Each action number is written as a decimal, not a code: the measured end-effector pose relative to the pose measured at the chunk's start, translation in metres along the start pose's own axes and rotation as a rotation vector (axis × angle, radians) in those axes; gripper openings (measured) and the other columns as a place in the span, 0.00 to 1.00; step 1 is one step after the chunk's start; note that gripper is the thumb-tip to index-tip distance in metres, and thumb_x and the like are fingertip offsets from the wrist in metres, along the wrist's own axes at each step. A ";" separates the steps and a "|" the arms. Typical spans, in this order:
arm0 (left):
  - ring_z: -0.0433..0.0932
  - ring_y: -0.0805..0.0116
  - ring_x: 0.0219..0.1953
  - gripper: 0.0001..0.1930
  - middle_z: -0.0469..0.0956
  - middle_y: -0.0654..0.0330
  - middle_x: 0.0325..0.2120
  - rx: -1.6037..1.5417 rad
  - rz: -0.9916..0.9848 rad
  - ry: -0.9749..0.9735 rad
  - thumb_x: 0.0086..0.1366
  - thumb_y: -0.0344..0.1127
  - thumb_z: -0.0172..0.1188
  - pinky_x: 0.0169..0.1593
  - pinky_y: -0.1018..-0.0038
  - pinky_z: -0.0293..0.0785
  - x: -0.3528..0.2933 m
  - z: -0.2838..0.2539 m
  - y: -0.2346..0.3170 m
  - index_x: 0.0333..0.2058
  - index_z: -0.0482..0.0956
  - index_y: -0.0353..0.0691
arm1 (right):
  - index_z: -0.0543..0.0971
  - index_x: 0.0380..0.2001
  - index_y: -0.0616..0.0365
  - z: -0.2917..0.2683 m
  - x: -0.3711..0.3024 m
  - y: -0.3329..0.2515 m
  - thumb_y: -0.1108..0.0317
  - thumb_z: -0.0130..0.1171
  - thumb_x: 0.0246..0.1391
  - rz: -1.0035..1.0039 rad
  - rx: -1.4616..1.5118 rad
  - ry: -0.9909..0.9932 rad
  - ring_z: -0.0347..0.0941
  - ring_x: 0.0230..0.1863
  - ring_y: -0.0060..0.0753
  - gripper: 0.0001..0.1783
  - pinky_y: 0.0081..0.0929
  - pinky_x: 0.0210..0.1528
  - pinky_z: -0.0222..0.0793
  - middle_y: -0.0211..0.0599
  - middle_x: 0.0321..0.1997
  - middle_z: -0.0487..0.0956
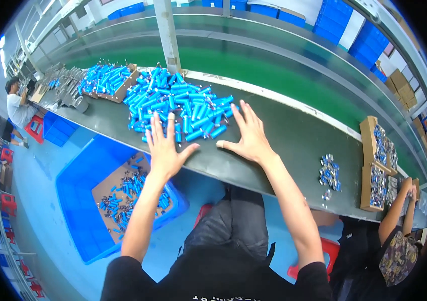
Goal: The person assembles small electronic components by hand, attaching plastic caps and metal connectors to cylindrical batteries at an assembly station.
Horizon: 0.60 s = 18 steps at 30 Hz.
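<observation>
A heaped pile of small blue cylinders [183, 103], some with metal or dark ends, lies on the dark green worktop [283, 145] before me. My left hand [165, 150] is open at the pile's near left edge, its fingers spread over or against the nearest cylinders. At the pile's right side is my right hand [249, 135], also open, with fingertips beside the outermost cylinders and thumb stretched toward the left. Neither hand grips a cylinder. Whether the fingertips touch the pile is hard to tell. Some pieces behind the left fingers are hidden.
Left of the pile stands a cardboard box [120, 90] of blue cylinders. A large blue bin [80, 200] with similar parts sits below the table edge. Small metallic parts [329, 173] and cardboard trays [367, 135] lie to the right, near another person's hands [410, 188]. A post [167, 37] rises behind the pile.
</observation>
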State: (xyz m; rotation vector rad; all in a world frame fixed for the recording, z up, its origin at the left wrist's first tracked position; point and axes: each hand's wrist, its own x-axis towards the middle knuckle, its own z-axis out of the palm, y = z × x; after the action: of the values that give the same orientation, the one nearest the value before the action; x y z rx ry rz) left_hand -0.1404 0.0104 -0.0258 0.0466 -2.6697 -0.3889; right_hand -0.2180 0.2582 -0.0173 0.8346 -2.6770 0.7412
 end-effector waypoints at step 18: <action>0.50 0.39 0.67 0.41 0.51 0.40 0.66 -0.136 0.105 0.273 0.52 0.50 0.71 0.65 0.48 0.47 0.038 0.017 0.012 0.61 0.64 0.40 | 0.69 0.61 0.58 -0.030 0.082 0.039 0.50 0.69 0.46 0.123 0.302 -0.373 0.74 0.48 0.39 0.42 0.32 0.51 0.71 0.45 0.52 0.75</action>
State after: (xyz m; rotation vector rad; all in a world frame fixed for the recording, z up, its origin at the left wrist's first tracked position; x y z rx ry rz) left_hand -0.1814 0.0227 -0.0213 -0.0769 -2.3602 -0.4909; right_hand -0.3043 0.2640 0.0225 0.9686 -3.0121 1.1416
